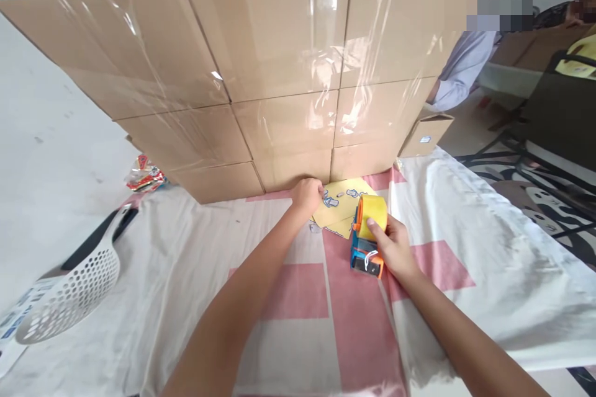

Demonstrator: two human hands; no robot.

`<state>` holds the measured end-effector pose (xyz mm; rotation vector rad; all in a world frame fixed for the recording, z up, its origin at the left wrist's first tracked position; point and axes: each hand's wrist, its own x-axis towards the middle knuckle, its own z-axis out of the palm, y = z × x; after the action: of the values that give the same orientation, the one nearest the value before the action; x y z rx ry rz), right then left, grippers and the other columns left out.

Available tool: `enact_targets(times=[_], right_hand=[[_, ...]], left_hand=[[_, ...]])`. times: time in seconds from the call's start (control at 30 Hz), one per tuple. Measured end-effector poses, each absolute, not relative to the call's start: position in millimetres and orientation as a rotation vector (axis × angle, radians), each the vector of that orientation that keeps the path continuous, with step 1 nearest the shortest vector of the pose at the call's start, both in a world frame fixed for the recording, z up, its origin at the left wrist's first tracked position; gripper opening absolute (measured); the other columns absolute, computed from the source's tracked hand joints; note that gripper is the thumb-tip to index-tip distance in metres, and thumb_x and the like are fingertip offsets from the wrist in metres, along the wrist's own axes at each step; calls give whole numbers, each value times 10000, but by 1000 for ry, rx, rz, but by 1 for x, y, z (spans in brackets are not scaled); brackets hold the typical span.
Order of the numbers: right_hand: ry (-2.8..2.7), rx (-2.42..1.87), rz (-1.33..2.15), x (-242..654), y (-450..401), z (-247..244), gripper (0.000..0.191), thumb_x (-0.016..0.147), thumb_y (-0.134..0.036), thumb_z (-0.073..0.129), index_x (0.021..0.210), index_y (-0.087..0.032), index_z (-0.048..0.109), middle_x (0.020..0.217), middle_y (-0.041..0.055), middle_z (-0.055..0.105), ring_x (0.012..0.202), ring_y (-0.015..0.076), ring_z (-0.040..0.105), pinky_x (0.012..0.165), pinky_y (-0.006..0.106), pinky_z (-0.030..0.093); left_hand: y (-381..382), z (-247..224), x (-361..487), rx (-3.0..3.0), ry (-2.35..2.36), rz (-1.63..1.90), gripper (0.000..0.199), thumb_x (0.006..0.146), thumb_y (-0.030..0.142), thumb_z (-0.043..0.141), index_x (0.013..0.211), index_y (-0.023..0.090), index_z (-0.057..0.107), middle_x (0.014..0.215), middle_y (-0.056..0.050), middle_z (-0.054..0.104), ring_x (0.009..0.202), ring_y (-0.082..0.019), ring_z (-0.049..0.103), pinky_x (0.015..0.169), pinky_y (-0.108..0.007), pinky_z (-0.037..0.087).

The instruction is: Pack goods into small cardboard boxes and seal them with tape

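My right hand grips a blue and orange tape dispenser that carries a yellow roll, its thumb lying on the roll. Just left of the dispenser, a yellow sheet printed with small blue-outlined pictures lies on the cloth. My left hand is at the sheet's left edge, near the foot of the cardboard wall. Its fingers are curled together, and what they hold, if anything, is hidden.
A white perforated ladle and a dark utensil lie at the left. Behind them sits a red and clear packet. A small carton and a person's sleeve are beyond the wall's right side.
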<state>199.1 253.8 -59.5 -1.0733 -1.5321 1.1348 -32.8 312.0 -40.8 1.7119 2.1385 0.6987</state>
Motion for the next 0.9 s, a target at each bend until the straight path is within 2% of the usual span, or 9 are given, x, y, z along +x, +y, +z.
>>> enact_targets(times=[0.13, 0.27, 0.43, 0.6, 0.77, 0.87, 0.9], right_hand=[[-1530, -1066, 1165, 198, 254, -56, 456, 854, -604, 665, 944, -159, 706, 836, 75, 749, 674, 202, 674, 556, 277, 530], [-1526, -1062, 1166, 198, 254, -56, 456, 860, -603, 660, 952, -158, 705, 863, 79, 755, 694, 204, 681, 572, 279, 537], [-1528, -1053, 1175, 200, 253, -59, 440, 864, -594, 663, 954, -165, 705, 859, 72, 752, 688, 198, 675, 566, 270, 531], [-1535, -1061, 1134, 200, 256, -62, 460, 856, -605, 667, 946, -157, 714, 820, 66, 738, 656, 187, 654, 556, 265, 521], [-1526, -1099, 1107, 207, 255, -63, 469, 837, -624, 677, 889, -160, 722, 765, 59, 714, 644, 190, 639, 555, 272, 530], [-1505, -1161, 1123, 209, 240, -55, 493, 808, -655, 685, 843, -165, 716, 692, 54, 683, 562, 188, 608, 464, 275, 514], [-1498, -1189, 1155, 207, 232, -50, 505, 795, -666, 690, 860, -167, 717, 678, 53, 677, 528, 190, 598, 416, 278, 497]], left_hand=[[301, -51, -29, 1827, 2226, 679, 134, 879, 185, 624, 871, 231, 749, 1034, -91, 710, 996, -252, 645, 752, -344, 470], [295, -57, -33, 1959, 2138, 671, 275, 944, 180, 513, 847, 225, 766, 998, -90, 695, 1012, -240, 628, 737, -333, 467], [293, -62, -41, 1970, 2039, 783, 243, 914, 146, 549, 865, 225, 773, 1063, -74, 722, 1066, -233, 627, 779, -321, 483], [290, -63, -50, 1845, 1944, 921, 222, 873, 115, 594, 962, 251, 746, 975, -8, 780, 890, -173, 700, 697, -266, 487], [283, -41, -65, 1755, 1912, 1073, 148, 837, 142, 632, 854, 244, 739, 910, 1, 790, 847, -163, 714, 680, -246, 476], [266, -17, -88, 1701, 1934, 1194, 73, 836, 229, 667, 798, 238, 729, 873, 8, 788, 817, -152, 713, 683, -234, 475], [257, -10, -100, 1680, 1950, 1231, 109, 853, 281, 662, 774, 234, 721, 844, 10, 784, 783, -147, 709, 668, -232, 471]])
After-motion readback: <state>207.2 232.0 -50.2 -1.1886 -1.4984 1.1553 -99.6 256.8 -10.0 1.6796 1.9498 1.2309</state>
